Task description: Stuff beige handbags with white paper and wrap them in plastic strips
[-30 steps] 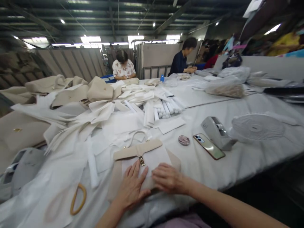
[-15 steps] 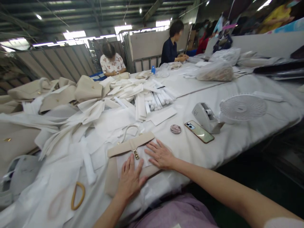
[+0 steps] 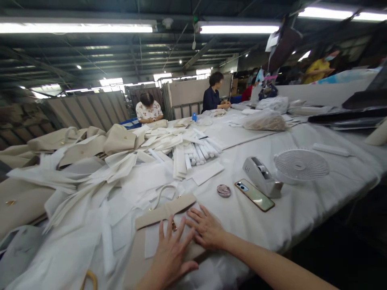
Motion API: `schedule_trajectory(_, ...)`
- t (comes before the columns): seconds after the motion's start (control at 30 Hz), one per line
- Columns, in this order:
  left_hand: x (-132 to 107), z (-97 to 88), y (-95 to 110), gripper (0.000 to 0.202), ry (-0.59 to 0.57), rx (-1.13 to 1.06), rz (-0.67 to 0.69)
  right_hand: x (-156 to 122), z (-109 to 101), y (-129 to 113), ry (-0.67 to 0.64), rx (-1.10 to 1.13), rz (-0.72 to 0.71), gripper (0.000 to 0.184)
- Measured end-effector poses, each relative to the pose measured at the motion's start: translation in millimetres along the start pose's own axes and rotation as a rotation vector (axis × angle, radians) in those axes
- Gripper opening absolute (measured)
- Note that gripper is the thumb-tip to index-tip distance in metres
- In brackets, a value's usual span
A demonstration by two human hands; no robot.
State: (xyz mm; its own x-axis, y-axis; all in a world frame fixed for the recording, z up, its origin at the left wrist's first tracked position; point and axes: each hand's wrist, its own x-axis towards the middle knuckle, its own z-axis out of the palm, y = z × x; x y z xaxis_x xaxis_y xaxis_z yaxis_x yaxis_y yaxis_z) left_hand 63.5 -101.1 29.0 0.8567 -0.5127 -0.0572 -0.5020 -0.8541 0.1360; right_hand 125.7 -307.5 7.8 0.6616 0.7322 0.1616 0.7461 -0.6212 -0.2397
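A beige handbag [image 3: 137, 253] lies flat in front of me on the covered table, its thin handle pointing away. Over its front is a white sheet [image 3: 151, 241], partly tucked below the flap [image 3: 165, 212]. The gold clasp [image 3: 174, 226] shows between my fingers. My left hand [image 3: 172, 249] rests on the sheet and bag with its fingers spread. Close beside it, my right hand [image 3: 206, 228] lies flat over the bag's right side, fingers stretched out. Neither hand grips anything.
Right of the bag are a round patterned item [image 3: 223, 191], a phone [image 3: 254, 195], a tape dispenser [image 3: 262, 177] and a fan [image 3: 301, 166]. White rolls [image 3: 199, 153] and loose sheets lie ahead. More beige bags [image 3: 119, 139] are heaped left. Scissors [image 3: 90, 278] lie low left; co-workers sit beyond.
My view has tilted up, so the table sits lower in the picture. My left hand has moved up and right over the clasp, nearer my right hand.
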Motion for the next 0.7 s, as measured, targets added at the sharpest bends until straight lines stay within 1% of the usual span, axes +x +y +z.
schedule_trajectory(0.07, 0.5, 25.0, -7.7, 0.083, -0.071, -0.048, -0.005, 0.7, -1.8, 0.7, -0.005, 0.005, -0.003, 0.051)
schedule_trajectory(0.1, 0.4, 37.5, -10.2, 0.083, -0.079, -0.061, -0.030, 1.5, -2.1, 1.2, -0.006, 0.006, -0.004, 0.050)
schedule_trajectory(0.17, 0.0, 57.1, -11.5, 0.083, -0.042, -0.072, -0.092, 3.8, -1.1, 2.5, -0.005, 0.002, -0.008, 0.051)
schedule_trajectory(0.2, -0.3, 62.9, -10.4, 0.083, -0.013, -0.078, -0.115, 5.0, 0.1, 3.5, -0.003, -0.005, -0.010, 0.051)
schedule_trajectory(0.27, -0.7, 66.1, -6.9, 0.082, 0.025, -0.106, -0.138, 7.1, 3.7, 5.5, 0.000, -0.025, -0.020, 0.051)
schedule_trajectory(0.4, -1.3, 52.3, -4.8, 0.077, 0.032, -0.170, -0.124, 8.5, 10.6, 6.8, 0.013, -0.035, -0.048, 0.051)
schedule_trajectory(0.47, -2.3, 46.3, -8.2, 0.078, 0.032, -0.172, -0.125, 11.8, 10.6, 7.2, 0.031, 0.010, -0.053, 0.049)
schedule_trajectory(0.53, -2.9, 46.9, -12.6, 0.081, 0.033, -0.160, -0.115, 23.0, 6.7, 13.2, 0.064, 0.127, -0.024, 0.042)
schedule_trajectory(0.57, -2.5, 50.2, -14.3, 0.082, 0.026, -0.154, -0.094, 33.0, 3.0, 20.3, 0.098, 0.214, 0.051, 0.037)
schedule_trajectory(0.6, -1.4, 55.6, -15.3, 0.082, 0.020, -0.143, -0.077, 46.2, -2.0, 30.8, 0.146, 0.298, 0.171, 0.034)
schedule_trajectory(0.67, 3.4, 70.6, -14.9, 0.074, 0.036, -0.099, -0.100, 80.9, -15.5, 61.9, 0.261, 0.402, 0.476, 0.034)
schedule_trajectory(0.7, 6.8, 78.8, -13.8, 0.069, 0.062, -0.070, -0.143, 100.9, -23.7, 81.5, 0.316, 0.403, 0.611, 0.036)
